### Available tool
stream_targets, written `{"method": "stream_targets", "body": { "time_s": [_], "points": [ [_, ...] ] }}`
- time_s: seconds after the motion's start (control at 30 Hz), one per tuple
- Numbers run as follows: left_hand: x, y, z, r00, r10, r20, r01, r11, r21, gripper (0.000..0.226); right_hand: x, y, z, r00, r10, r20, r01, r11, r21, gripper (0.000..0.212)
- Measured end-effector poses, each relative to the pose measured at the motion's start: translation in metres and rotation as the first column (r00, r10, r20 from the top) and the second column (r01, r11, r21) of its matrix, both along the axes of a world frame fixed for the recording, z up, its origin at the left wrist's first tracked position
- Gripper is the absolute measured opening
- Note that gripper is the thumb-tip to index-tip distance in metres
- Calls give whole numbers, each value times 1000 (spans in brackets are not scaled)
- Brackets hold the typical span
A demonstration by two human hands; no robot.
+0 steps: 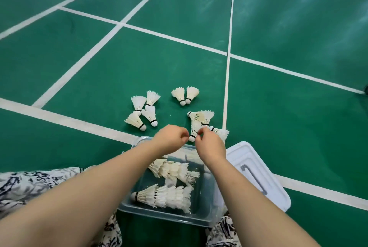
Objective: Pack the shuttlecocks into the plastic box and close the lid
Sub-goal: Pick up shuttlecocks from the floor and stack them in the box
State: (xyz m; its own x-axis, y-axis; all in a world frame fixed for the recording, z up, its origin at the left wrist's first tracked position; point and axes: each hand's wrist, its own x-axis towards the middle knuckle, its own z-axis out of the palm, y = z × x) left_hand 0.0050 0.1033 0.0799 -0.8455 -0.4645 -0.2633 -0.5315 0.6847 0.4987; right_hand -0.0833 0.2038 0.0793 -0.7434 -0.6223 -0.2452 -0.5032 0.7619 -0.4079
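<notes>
Left hand (172, 137) and right hand (209, 143) curled beside shuttlecock (194, 127) on green floor (99, 67), grip unclear. Clear box (205, 215) partly hidden by arms, stacked shuttlecocks (165, 197) inside; lid (256, 173) off, right.

**Surfaces and materials, court floor**

We note the floor (179, 57): green, smooth, with a soft sheen catching light, lines painted matt white. The plastic box (205, 213) is clear, glossy plastic; its lid (256, 169) milky white plastic, smooth, with a grey handle. Shuttlecocks (179, 95) show feathery white skirts, matt, on pale rounded tips. The garment (29, 185) looks like printed cloth.
</notes>
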Motion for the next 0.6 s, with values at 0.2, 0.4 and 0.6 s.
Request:
{"method": "stream_targets", "body": {
  "time_s": [0.2, 0.4, 0.6],
  "points": [
    [-23, -26, -12, 997, 68, -23, -68, 998, 9, 28, -38, -39, -23, 999, 31, -19, -29, 995, 99, 27],
    [-42, -53, -43, 984, 177, 0, -177, 983, 49, 40, -76, -74, -79, 981, -101, 165, 72, 983, 170, 53],
    [-54, -77, -63, 971, 238, 9, -238, 968, 73, 43, -93, -115, -115, 977, -121, 177, 79, 971, 227, 63]
  ]
}}
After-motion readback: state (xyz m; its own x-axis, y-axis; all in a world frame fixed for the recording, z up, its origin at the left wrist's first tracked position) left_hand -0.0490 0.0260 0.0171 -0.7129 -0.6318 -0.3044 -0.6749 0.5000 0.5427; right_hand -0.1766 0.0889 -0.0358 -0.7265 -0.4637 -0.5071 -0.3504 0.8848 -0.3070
